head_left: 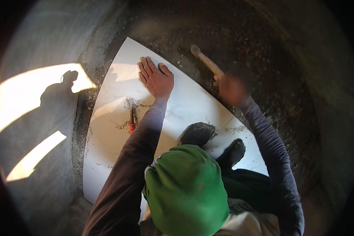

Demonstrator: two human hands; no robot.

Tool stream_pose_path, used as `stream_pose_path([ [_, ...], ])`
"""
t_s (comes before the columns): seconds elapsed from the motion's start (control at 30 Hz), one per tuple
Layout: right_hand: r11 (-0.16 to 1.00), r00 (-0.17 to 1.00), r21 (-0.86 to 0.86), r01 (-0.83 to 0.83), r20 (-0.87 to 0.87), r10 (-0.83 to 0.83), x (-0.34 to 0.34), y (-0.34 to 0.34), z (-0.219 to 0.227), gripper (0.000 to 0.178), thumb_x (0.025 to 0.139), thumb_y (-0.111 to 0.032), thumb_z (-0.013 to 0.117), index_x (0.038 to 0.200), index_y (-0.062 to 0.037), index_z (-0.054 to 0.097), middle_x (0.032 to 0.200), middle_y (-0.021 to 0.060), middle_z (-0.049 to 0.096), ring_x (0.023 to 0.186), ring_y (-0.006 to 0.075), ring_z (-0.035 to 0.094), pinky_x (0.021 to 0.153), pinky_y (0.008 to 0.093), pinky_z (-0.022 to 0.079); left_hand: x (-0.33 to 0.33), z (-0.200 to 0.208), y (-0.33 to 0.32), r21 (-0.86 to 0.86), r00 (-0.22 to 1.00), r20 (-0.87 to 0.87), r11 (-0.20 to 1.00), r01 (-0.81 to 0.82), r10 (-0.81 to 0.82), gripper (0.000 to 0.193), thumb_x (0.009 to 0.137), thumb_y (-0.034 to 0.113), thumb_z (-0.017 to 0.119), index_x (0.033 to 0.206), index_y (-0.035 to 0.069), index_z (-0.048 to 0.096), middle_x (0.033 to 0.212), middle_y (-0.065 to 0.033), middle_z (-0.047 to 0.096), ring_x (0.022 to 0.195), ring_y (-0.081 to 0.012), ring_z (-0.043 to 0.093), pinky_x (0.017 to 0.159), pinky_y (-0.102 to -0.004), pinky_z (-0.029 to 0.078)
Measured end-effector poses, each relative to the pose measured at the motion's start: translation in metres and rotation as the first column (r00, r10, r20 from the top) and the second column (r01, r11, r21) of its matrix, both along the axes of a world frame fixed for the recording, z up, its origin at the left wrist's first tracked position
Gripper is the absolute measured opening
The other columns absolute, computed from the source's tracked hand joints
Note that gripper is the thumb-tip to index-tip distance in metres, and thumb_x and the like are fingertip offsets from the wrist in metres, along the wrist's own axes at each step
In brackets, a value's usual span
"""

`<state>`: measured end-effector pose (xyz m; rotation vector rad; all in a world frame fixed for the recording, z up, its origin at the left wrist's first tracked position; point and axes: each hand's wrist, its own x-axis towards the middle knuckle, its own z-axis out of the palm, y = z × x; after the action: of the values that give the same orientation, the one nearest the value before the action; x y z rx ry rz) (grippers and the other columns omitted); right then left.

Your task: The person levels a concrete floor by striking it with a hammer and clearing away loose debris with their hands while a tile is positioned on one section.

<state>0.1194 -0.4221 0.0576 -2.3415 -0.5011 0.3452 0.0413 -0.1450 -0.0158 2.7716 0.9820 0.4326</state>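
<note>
My left hand [157,78] lies flat on a white, marble-patterned tile [188,96], fingers spread toward its far corner. To the right, above the dark ground past the tile's edge, my right hand [234,88] is closed round a wooden handle [209,63]. Motion blurs this hand. The handle points away to the far left and ends in a paler, rounded tip; whatever lies behind the hand is not visible. Beside my left forearm, a narrow metal tool with a red grip [131,126] rests on the white tiles, partly hidden by the sleeve.
Two dark shoes [198,133] stand on the tiles. Crumbs of mortar are scattered around the red-gripped tool and along a tile joint [225,125]. Rough dark ground [259,51] borders the tiles. On the left rises a grey wall [39,122] with sunlit patches and a shadow.
</note>
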Motion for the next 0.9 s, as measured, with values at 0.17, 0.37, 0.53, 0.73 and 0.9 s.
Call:
stream_pose_path([
  [0.17, 0.981, 0.986, 0.166, 0.099, -0.150, -0.074, -0.007, 0.059, 0.096, 0.051, 0.104, -0.047, 0.069, 0.092, 0.0015, 0.062, 0.068, 0.0236, 0.065, 0.061, 0.0427, 0.068, 0.061, 0.0512, 0.052, -0.023, -0.001, 0.012, -0.001, 1.000, 0.007, 1.000, -0.029, 0.029, 0.066, 0.110, 0.036, 0.047, 0.162, -0.004, 0.043, 0.174, -0.0207, 0.036, 0.162, -0.0400, 0.030, 0.131, -0.0567, 0.024],
  [0.37, 0.931, 0.986, 0.352, 0.100, 0.090, -0.139, 0.011, 0.082, -0.003, 0.048, 0.105, -0.041, 0.070, 0.090, 0.0034, 0.060, 0.073, 0.0265, 0.068, 0.067, 0.0478, 0.071, 0.064, 0.0527, 0.054, 0.003, 0.000, 0.001, -0.024, 1.000, -0.015, 1.000, -0.005, 0.004, 0.065, 0.109, 0.035, 0.046, 0.161, -0.005, 0.043, 0.174, -0.0213, 0.036, 0.163, -0.0406, 0.028, 0.131, -0.0565, 0.022],
  [0.53, 0.999, 0.988, 0.041, 0.005, -0.155, 0.002, 0.015, 0.119, 0.042, 0.055, 0.106, -0.048, 0.064, 0.100, 0.0061, 0.067, 0.082, 0.0301, 0.073, 0.082, 0.0527, 0.073, 0.076, 0.0566, 0.059, -0.017, 0.003, 0.014, 0.004, 1.000, -0.012, 1.000, -0.029, 0.029, 0.066, 0.109, 0.035, 0.050, 0.161, -0.004, 0.043, 0.172, -0.0230, 0.038, 0.161, -0.0423, 0.031, 0.129, -0.0582, 0.024],
  [0.73, 0.957, 0.997, 0.282, 0.065, -0.055, -0.052, 0.024, 0.161, 0.021, 0.052, 0.106, -0.047, 0.064, 0.102, 0.0045, 0.067, 0.084, 0.0300, 0.074, 0.081, 0.0525, 0.074, 0.077, 0.0555, 0.060, -0.006, 0.009, 0.010, -0.039, 0.997, -0.077, 0.999, -0.018, 0.015, 0.068, 0.109, 0.034, 0.048, 0.164, -0.005, 0.039, 0.176, -0.0205, 0.032, 0.165, -0.0399, 0.023, 0.132, -0.0555, 0.019],
  [0.9, 0.996, 0.975, 0.079, -0.042, -0.212, 0.058, 0.052, 0.168, -0.007, 0.052, 0.105, -0.048, 0.065, 0.105, 0.0045, 0.067, 0.091, 0.0325, 0.075, 0.088, 0.0531, 0.073, 0.079, 0.0581, 0.059, 0.001, 0.004, 0.012, -0.042, 1.000, -0.027, 0.999, -0.013, 0.012, 0.066, 0.109, 0.033, 0.050, 0.162, -0.006, 0.041, 0.174, -0.0212, 0.035, 0.163, -0.0416, 0.026, 0.131, -0.0571, 0.020],
])
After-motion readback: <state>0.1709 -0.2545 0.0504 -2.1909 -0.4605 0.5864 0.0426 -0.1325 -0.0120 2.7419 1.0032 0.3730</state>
